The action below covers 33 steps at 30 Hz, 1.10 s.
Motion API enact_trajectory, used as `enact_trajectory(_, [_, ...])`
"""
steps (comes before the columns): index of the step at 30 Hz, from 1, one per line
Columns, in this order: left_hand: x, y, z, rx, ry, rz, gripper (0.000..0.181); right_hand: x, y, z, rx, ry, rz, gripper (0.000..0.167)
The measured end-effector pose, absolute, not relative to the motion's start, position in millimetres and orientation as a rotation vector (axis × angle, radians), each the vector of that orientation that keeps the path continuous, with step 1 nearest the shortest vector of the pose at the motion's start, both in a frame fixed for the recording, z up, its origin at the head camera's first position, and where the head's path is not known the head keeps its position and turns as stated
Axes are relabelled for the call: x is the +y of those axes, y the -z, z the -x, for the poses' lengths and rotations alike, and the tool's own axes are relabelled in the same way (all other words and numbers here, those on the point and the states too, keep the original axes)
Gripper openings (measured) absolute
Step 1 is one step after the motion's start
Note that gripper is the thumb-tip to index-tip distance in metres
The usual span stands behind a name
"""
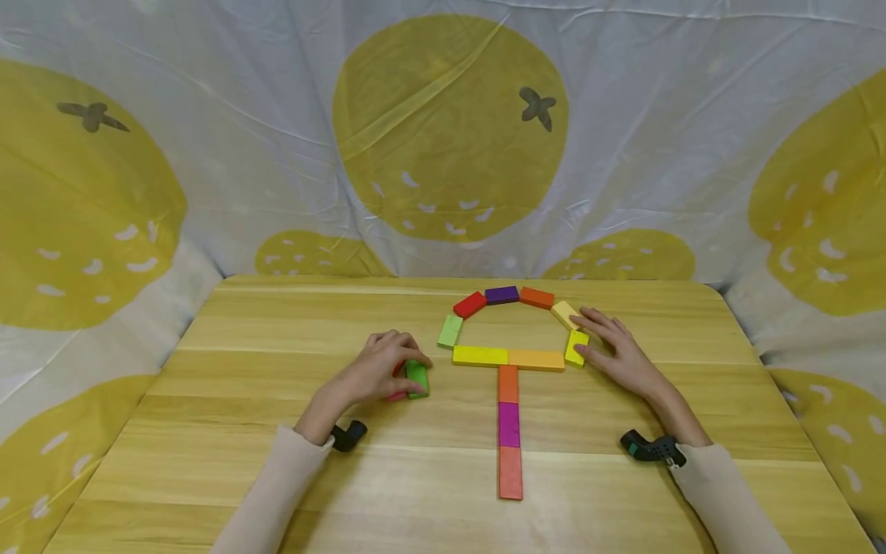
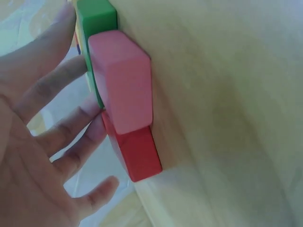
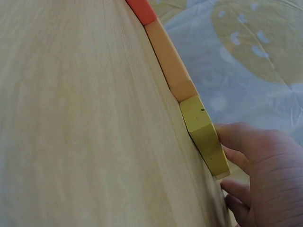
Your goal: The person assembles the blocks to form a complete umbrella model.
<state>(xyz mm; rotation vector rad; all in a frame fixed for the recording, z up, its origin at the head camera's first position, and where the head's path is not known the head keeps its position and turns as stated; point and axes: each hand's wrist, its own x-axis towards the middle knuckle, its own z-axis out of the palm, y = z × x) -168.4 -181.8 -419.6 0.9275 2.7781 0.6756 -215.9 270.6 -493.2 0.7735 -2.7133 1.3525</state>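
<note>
My left hand point(image 1: 381, 365) is at the left of the layout, thumb and index finger pinching the ends of a green block point(image 1: 418, 378). In the left wrist view, a pink block point(image 2: 125, 80) and a red block point(image 2: 139, 153) stand against the green one, beside the fingers. My right hand point(image 1: 619, 358) rests at the layout's right side with relaxed fingers. Its thumb touches a bright yellow block point(image 1: 576, 350); its fingertips reach a pale yellow block point(image 1: 565, 315). The right wrist view shows the thumb against the side of the yellow block point(image 3: 208, 144).
The arch continues through orange point(image 1: 537, 298), purple point(image 1: 501, 295), red point(image 1: 470, 305) and light green point(image 1: 450, 332) blocks. Below it lies a row of yellow point(image 1: 481, 355) and light orange point(image 1: 536, 360) blocks. A stem of orange point(image 1: 508, 383), magenta point(image 1: 508, 425) and coral point(image 1: 510, 473) blocks runs downward.
</note>
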Motion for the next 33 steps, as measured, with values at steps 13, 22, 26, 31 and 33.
enact_trajectory(13, [-186.7, 418.0, 170.9, 2.729, -0.691, -0.918, 0.042, 271.3, 492.4, 215.2, -2.714, -1.354, -0.771, 0.054])
enact_trajectory(22, [-193.7, 421.1, 168.2, 2.734, -0.701, -0.927, 0.039, 269.5, 492.3, 214.8, -2.709, -1.347, -0.776, 0.054])
enact_trajectory(26, [-195.7, 422.6, 166.4, 2.756, -0.698, -0.938, 0.029, 269.3, 493.1, 214.1, -2.715, -1.343, -0.773, 0.054])
enact_trajectory(31, [-192.8, 424.2, 162.3, 2.782, -0.740, -0.937, 0.028, 270.4, 493.2, 213.9, -2.727, -1.342, -0.756, 0.054])
enact_trajectory(33, [-191.3, 423.8, 161.0, 2.778, -0.772, -0.936, 0.029, 270.9, 493.2, 214.1, -2.728, -1.338, -0.751, 0.054])
